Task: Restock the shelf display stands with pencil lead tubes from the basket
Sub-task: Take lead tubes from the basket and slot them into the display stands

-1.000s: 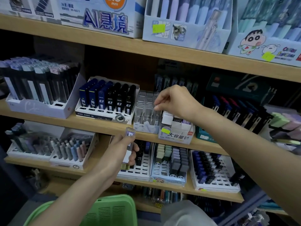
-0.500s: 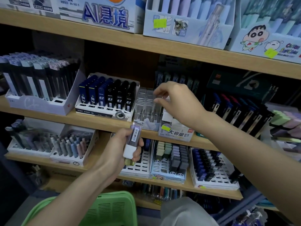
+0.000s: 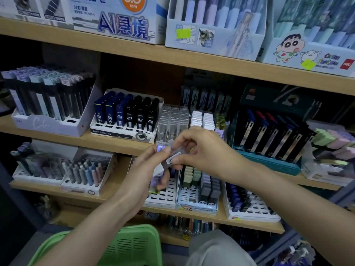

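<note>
Shelves [image 3: 115,144]: wooden, crowded with display stands [image 3: 115,131].
Left hand [image 3: 146,169]: grips pencil lead tubes [image 3: 156,182].
Right hand [image 3: 207,152]: pinches dark tube [image 3: 172,158].
Basket [image 3: 130,244]: green, near left.

"AI悬境" and "0.5 mm" on white box [image 3: 115,25], "0.3" on dark tubes [image 3: 140,112], "deli" on cartoon box [image 3: 315,54]
</note>
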A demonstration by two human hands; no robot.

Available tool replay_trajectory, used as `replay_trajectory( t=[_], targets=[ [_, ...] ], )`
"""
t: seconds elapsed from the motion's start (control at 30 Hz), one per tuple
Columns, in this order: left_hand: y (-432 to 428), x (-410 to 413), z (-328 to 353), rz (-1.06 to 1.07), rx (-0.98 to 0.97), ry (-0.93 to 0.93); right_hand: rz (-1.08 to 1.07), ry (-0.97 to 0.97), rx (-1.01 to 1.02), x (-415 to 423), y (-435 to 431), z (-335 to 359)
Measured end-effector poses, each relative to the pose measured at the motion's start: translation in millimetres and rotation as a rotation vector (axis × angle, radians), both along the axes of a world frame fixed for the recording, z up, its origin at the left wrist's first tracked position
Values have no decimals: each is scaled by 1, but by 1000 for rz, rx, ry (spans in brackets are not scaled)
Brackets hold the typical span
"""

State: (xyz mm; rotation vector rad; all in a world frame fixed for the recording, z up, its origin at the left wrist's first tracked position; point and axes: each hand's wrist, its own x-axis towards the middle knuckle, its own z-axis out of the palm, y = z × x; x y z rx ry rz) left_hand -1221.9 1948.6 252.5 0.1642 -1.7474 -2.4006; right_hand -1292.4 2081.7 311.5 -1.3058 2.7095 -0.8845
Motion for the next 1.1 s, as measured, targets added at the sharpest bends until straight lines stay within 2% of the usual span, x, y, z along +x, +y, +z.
replay_trajectory(
  t=[0.13, 0.3, 0.43, 0.5, 0.57, 0.67, 0.8, 0.9, 1.1],
  targets=[
    [2, 3, 3, 41, 0, 6, -61, 36, 13, 7, 14, -9],
    [13, 5, 6, 127, -202, 46, -60, -81, 32, 18, 29, -25],
    [27, 1, 11, 95, -418, 38, -41, -70, 5, 25, 35, -29],
    [32, 0, 14, 80, -463, 48, -34, -69, -32, 26, 39, -27],
    [36, 0, 18, 69, -433, 46, -34, -71, -80, 24, 46, -20],
    [35, -1, 22, 79, -289, -9, -115, -39, -225, 12, 58, -2],
    [32, -3, 23, 93, -332, -29, -282, 31, -423, -19, 64, 17],
    [34, -6, 22, 103, -362, -29, -331, 68, -418, -42, 59, 16],
    [34, -10, 16, 96, -368, -36, -267, 104, -320, -57, 46, 6]
  ],
)
